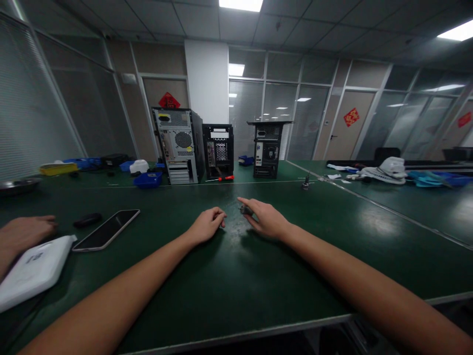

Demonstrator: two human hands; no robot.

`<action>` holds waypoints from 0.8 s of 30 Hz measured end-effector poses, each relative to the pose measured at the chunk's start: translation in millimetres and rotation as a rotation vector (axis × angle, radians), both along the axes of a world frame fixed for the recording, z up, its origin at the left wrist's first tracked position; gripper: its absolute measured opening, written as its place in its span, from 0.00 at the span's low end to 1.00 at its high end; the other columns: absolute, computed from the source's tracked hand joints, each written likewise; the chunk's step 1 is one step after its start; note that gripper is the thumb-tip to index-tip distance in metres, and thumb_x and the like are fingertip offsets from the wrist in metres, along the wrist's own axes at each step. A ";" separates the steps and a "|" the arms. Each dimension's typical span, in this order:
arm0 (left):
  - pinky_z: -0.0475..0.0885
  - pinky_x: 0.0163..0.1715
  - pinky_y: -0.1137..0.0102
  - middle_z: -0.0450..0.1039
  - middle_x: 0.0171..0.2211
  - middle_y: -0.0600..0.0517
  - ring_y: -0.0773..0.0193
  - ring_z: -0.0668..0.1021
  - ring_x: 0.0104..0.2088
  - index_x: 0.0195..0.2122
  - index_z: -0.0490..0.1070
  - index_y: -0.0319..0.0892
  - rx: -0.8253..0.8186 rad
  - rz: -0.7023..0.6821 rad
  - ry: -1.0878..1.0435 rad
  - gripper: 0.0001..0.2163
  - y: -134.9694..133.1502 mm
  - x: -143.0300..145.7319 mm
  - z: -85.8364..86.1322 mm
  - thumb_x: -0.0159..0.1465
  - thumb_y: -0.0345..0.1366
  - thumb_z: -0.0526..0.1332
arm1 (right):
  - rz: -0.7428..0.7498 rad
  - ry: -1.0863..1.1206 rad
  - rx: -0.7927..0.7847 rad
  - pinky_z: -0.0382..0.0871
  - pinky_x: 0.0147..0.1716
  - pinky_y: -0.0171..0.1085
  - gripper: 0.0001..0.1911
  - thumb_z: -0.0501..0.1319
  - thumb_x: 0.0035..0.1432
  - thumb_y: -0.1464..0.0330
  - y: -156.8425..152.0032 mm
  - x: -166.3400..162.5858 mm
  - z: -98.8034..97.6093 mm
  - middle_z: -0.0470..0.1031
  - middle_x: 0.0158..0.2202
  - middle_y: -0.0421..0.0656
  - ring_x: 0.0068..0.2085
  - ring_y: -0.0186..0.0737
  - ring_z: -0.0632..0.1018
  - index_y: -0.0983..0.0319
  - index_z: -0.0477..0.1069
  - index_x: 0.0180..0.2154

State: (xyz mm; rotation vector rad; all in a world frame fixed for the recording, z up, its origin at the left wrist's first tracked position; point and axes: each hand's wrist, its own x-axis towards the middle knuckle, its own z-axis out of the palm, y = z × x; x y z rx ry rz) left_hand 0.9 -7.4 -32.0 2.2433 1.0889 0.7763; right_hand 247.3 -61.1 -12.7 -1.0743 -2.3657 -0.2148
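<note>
My right hand (pixel 269 218) holds a small dark grey cylindrical metal part (pixel 246 210) between thumb and fingers, just above the green tabletop (pixel 236 291). A thin tip sticks out of the part towards the left. Its exact kind is too small to tell. A short gap to the left, my left hand (pixel 207 225) is closed, the fingers curled in towards the thumb. Whatever may be inside those fingers is hidden. Farther back on the right, a small dark metal piece (pixel 305 183) stands upright on the table.
Computer cases (pixel 181 148) stand at the back, with a red-handled screwdriver (pixel 226 178) before them. Blue trays (pixel 148 179) lie back left. Nearer left are a phone (pixel 108 230), a white box-like object (pixel 35 271) and another person's hand (pixel 29 231). A white cap (pixel 388 170) lies right.
</note>
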 end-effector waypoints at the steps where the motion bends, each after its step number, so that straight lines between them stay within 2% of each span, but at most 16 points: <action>1: 0.69 0.36 0.68 0.79 0.33 0.50 0.59 0.79 0.34 0.42 0.73 0.41 -0.005 0.006 -0.003 0.17 2.8 -1.8 -1.4 0.68 0.48 0.52 | -0.001 0.024 -0.006 0.71 0.49 0.47 0.32 0.54 0.66 0.70 0.5 1.7 -0.3 0.71 0.49 0.50 0.47 0.45 0.74 0.59 0.49 0.69; 7: 0.71 0.39 0.67 0.80 0.35 0.48 0.58 0.80 0.37 0.47 0.73 0.38 -0.046 -0.080 -0.040 0.18 3.7 -0.5 -5.4 0.66 0.46 0.56 | 0.041 0.013 -0.071 0.68 0.52 0.49 0.28 0.52 0.62 0.76 4.8 5.9 -11.2 0.68 0.51 0.53 0.50 0.46 0.72 0.63 0.56 0.63; 12: 0.70 0.40 0.68 0.80 0.39 0.49 0.58 0.78 0.39 0.43 0.78 0.41 -0.037 -0.180 0.048 0.15 -16.0 10.6 2.7 0.63 0.45 0.61 | 0.097 -0.127 -0.057 0.66 0.48 0.45 0.19 0.58 0.62 0.69 -2.9 -5.3 -9.0 0.73 0.48 0.50 0.47 0.47 0.73 0.63 0.64 0.54; 15: 0.70 0.42 0.69 0.80 0.39 0.51 0.57 0.78 0.40 0.41 0.80 0.43 -0.032 -0.276 0.091 0.13 -22.0 12.9 5.6 0.65 0.45 0.60 | 0.141 -0.218 0.020 0.62 0.43 0.42 0.13 0.59 0.65 0.64 -5.5 -14.1 -7.4 0.75 0.43 0.47 0.44 0.44 0.74 0.61 0.67 0.49; 18: 0.70 0.43 0.69 0.79 0.37 0.51 0.58 0.77 0.40 0.38 0.79 0.42 -0.004 -0.289 0.092 0.14 -21.8 11.6 8.1 0.66 0.44 0.58 | 0.112 -0.266 0.147 0.59 0.40 0.41 0.09 0.56 0.67 0.64 -4.0 -17.4 -9.0 0.76 0.38 0.46 0.40 0.43 0.73 0.61 0.70 0.45; 24: 0.70 0.43 0.69 0.77 0.36 0.51 0.59 0.76 0.39 0.37 0.78 0.40 -0.023 -0.309 -0.003 0.16 -25.3 10.8 18.8 0.68 0.45 0.55 | 0.068 -0.285 0.327 0.57 0.39 0.43 0.14 0.50 0.71 0.64 -5.6 -11.9 -4.3 0.74 0.33 0.46 0.38 0.43 0.71 0.58 0.73 0.46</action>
